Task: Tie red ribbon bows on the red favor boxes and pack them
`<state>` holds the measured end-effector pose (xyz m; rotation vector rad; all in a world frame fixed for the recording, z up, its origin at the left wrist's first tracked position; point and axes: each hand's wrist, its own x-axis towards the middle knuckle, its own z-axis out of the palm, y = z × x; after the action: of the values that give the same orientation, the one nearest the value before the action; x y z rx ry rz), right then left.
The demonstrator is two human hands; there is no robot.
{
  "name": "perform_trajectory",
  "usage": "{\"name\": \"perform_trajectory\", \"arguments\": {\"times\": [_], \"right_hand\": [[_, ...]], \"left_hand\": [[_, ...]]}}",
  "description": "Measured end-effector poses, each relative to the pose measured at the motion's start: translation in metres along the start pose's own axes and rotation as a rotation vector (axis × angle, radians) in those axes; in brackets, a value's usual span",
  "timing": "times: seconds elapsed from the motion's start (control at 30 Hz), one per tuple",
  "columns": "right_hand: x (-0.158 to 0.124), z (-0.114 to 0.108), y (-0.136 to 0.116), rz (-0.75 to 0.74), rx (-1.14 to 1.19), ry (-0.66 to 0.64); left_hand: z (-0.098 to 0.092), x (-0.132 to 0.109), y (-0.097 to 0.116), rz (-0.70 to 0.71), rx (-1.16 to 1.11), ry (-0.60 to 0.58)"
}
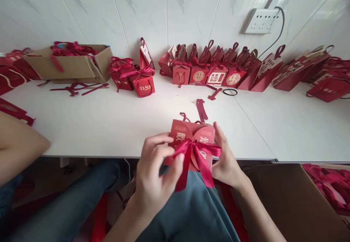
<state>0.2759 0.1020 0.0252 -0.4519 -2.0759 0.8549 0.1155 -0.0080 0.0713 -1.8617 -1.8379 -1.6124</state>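
The left hand grips the left side of a red box, thumb by its ribbon bow; the right hand clasps the opposite side. Just beyond both hands, a dark-red strip lies on the worktop.

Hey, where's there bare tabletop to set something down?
Bare white tabletop: between the left hand and the neighbour's arm; also right of the right hand, in front of the wedge boxes. Crowded: along the wall.
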Motion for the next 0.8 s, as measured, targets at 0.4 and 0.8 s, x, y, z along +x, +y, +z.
{"name": "perform_trajectory", "arguments": {"times": [0.4,0.8], "right_hand": [[-0.014,-0.006,-0.011,-0.186,-0.113,0.286],[-0.016,-0.006,-0.024,-0.155,-0.064,0.226]], "left_hand": [[0.008,-0.018,0.038,0.385,0.137,0.021],[0.006,-0.023,0.044,0.326,0.102,0.041]]}}
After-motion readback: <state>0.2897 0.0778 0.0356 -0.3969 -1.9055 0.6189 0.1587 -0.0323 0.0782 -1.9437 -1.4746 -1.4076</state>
